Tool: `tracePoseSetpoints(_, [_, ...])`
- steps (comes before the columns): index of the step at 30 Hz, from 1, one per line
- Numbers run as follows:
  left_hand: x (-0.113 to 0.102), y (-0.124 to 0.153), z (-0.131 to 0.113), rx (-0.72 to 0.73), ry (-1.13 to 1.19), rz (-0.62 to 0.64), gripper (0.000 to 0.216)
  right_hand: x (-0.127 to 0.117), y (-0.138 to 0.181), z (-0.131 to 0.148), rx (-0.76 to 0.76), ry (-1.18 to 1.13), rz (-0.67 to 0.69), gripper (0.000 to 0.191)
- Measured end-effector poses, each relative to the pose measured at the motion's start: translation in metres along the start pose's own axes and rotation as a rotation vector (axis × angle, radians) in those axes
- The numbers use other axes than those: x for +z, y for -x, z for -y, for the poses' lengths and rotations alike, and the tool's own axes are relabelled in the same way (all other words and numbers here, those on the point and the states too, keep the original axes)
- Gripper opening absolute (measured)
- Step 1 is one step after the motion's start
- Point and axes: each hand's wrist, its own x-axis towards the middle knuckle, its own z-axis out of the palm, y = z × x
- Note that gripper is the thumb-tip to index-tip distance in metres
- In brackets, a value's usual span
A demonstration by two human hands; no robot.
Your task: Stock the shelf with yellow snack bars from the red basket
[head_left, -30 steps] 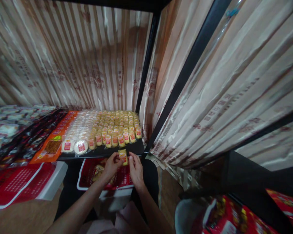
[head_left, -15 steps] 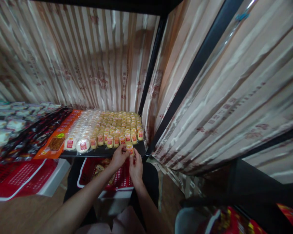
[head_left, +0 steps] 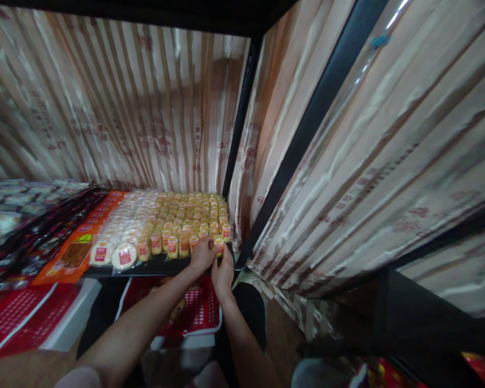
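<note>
Yellow packets (head_left: 194, 215) with red labels are seen at centre; a red basket (head_left: 198, 312) with white rim lies below.

A shop's stock display is shown. A black shelf (head_left: 157, 266) in a dark metal frame (head_left: 239, 124) is packed with goods laid out in tidy rows: small yellow packets (head_left: 194, 207) with red labels, round white packets (head_left: 123, 256) and flat orange packets (head_left: 75, 251). Red plastic baskets (head_left: 200, 311) are kept beneath it, and the rack is lined with striped printed sheeting (head_left: 145, 108).
</note>
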Motion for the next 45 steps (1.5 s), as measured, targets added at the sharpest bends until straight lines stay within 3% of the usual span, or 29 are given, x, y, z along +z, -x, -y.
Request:
tracePoseSetpoints(17, [0.007, -0.014, 0.014, 0.079, -0.02, -0.014, 0.038, 0.017, -0.01, -0.001, 0.035, 0.123, -0.035, 0.041])
tracePoseSetpoints(26, [0.014, -0.014, 0.016, 0.108, -0.154, 0.009, 0.043, 0.012, -0.034, -0.002, 0.099, -0.056, -0.026, 0.057])
tracePoseSetpoints(32, [0.012, -0.011, 0.011, 0.095, -0.371, 0.044, 0.046, 0.021, -0.055, -0.007, 0.122, -0.035, 0.022, 0.065])
tracePoseSetpoints(37, [0.011, -0.01, 0.012, 0.112, -0.372, 0.044, 0.048, 0.025, -0.054, -0.012, 0.101, -0.037, 0.057, 0.066])
tracePoseSetpoints(45, [0.017, -0.01, 0.017, 0.128, -0.352, 0.031, 0.046, 0.026, -0.048, -0.022, 0.026, -0.027, 0.007, 0.059])
